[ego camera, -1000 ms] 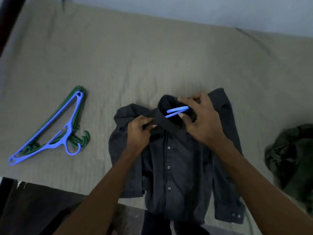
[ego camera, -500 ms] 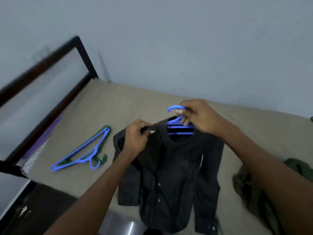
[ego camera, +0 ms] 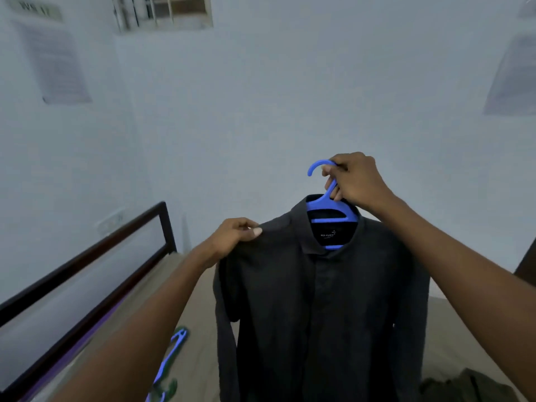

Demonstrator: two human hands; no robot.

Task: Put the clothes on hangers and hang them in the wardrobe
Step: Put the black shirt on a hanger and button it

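Shirt (ego camera: 319, 309): a dark buttoned shirt is held up in the centre and lower right of the frame, above the bed (ego camera: 200, 338), already threaded on a blue hanger (ego camera: 330, 210). It is judged light and limp; the cloth sags and will slide off the hanger's arms if tilted.
Hanger: thin stiff plastic, judged light and a little slippery. The hook and neck are seen above the collar; the crossbar shows inside the neck opening.
Where to hold: the neck just under the hook is judged the best place, so the load hangs plumb; the shoulder seam is a fair second hold for squaring the cloth.
Right hand (ego camera: 353, 181): raised at centre right, fingers clamped on the hanger's neck below the hook, forearm running down to the lower right.
Left hand (ego camera: 235, 236): at centre, lower than the right, thumb and fingers pinched together on the shirt's shoulder cloth.
Spare hangers (ego camera: 171, 361): a blue and a green one are seen lying on the bed at lower left.
Green garment (ego camera: 467, 387): bunched on the bed at the lower right edge, not yet hung.
Wardrobe: not seen.
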